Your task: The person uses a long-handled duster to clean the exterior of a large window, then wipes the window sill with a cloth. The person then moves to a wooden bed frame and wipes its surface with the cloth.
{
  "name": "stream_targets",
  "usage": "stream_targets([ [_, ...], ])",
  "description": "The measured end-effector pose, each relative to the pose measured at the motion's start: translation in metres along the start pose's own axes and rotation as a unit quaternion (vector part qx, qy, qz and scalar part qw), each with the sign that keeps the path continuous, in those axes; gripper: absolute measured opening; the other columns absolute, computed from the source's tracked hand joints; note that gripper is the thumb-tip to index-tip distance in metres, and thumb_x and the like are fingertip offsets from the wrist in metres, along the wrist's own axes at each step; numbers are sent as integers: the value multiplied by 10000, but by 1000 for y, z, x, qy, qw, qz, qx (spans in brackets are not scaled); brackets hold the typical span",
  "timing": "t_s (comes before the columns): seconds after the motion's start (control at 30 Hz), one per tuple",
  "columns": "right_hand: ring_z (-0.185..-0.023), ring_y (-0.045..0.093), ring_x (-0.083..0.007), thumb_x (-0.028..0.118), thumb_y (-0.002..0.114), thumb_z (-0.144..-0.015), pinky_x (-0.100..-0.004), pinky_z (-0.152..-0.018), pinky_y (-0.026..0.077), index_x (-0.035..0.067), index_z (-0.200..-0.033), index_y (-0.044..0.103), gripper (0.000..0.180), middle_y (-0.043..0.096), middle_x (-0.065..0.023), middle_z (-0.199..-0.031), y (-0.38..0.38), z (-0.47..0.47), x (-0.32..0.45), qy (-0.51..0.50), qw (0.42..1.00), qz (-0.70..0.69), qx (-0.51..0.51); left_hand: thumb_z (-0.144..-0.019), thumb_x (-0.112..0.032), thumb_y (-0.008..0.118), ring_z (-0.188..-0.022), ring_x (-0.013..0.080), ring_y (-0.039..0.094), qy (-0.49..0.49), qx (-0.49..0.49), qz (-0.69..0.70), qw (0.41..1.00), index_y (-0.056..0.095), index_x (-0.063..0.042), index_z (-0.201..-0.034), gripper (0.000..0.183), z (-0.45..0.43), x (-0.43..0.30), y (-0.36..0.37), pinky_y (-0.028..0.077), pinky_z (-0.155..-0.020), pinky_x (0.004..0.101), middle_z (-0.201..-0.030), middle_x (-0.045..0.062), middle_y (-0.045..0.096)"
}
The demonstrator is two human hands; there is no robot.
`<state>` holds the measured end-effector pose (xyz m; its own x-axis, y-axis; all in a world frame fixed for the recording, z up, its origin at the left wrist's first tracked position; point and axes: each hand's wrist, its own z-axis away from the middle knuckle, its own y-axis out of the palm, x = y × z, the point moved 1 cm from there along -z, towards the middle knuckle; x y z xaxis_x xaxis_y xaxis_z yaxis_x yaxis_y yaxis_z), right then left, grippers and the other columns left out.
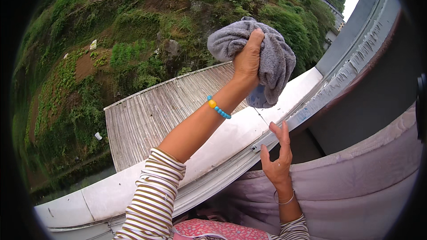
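My left hand (247,58) is stretched out beyond the window, closed around a bunched grey terry cloth (275,63). Part of the cloth with a pale blue pattern hangs below the fist, above the white window ledge (230,129). Turquoise beads and one yellow bead circle the left wrist. My right hand (278,163) is raised near the inner window frame (302,114), fingers apart, holding nothing. Whether its fingertips touch the frame I cannot tell. A thin metal bangle is on that wrist.
Below the ledge outside lies a corrugated roof (166,106), with a steep green hillside (133,33) behind it. At the right, the frame carries a ragged whitish strip (360,51) beside a dark pane (363,106). Pale mauve padded fabric (353,180) lies inside, at the lower right.
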<state>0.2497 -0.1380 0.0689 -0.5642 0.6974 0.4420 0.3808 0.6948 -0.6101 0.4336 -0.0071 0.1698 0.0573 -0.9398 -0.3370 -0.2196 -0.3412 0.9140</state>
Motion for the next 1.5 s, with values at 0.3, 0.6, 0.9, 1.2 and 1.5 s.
stream_targets([
  [0.3, -1349, 380, -398, -68, 540, -850, -471, -1091, 345, -35, -1497, 134, 765, 320, -296, -1461, 12, -37, -54, 42, 982, -150, -109, -817, -245, 732, -845, 159, 632, 27, 80, -183, 979, 633, -28, -1014, 309, -93, 127, -3, 532, -782, 306, -961, 66, 657],
  [0.6, -1437, 135, -456, 52, 635, -780, -669, -1075, 185, 86, -1537, 55, 954, 71, -236, -1570, 36, -142, -120, 151, 943, 168, -246, -803, -298, 639, -847, 207, 649, -214, 150, 24, 965, 634, -74, -943, 264, -102, 165, -11, 533, -828, 353, -921, 77, 676],
  [0.9, -1419, 242, -380, -83, 546, -739, -445, -1165, 192, 34, -1507, 158, 868, 252, -238, -1511, 18, -140, -148, 74, 939, 114, -316, -771, -244, 642, -908, 222, 635, -237, 223, 48, 944, 604, -68, -1017, 305, -103, 177, 5, 511, -895, 388, -975, 85, 649],
  [1.2, -1312, 386, -412, -17, 589, -726, -441, -1113, 292, 3, -1483, 232, 837, 373, -275, -1402, 24, -137, -201, 208, 906, 78, -361, -753, -216, 637, -997, 296, 617, -286, 132, 136, 939, 600, -39, -1060, 356, -92, 220, -56, 472, -983, 465, -1066, 135, 649],
  [1.5, -1221, 409, -411, 84, 615, -736, -498, -1047, 319, -10, -1222, 564, 498, 412, -229, -1288, 43, -118, -233, 344, 905, 226, -108, -764, -350, 641, -1040, 230, 585, -194, 153, -472, 846, 655, -30, -1094, 461, -105, 214, -146, 453, -937, 364, -1155, 99, 642],
])
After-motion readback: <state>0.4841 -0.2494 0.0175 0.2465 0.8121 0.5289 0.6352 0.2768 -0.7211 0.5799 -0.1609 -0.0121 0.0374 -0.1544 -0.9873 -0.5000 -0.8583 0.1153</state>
